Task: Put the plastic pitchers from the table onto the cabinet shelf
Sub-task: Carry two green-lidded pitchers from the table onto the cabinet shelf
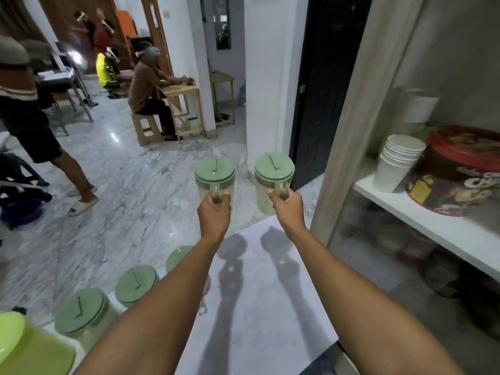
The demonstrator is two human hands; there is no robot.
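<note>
Head view: both hands are carrying one green-lidded plastic pitcher each, held upright by the handle and level, likely to move two per trip. Left hand (214,211) is wrapping the left pitcher (215,175); right hand (287,205) is gripping the right pitcher (273,175). Three more pitchers (81,312) are waiting along the table (257,307) edge. The cabinet shelf (422,212), to the right, is bearing paper cups (397,161) and a tin (460,171).

Left hand (214,212) grips the handle of one pitcher (214,175); right hand (287,209) grips a second pitcher (273,174). Both are held upright beyond the bench (257,307). Three pitchers (81,316) stand along its left edge; shelf (422,215) at right.
</note>
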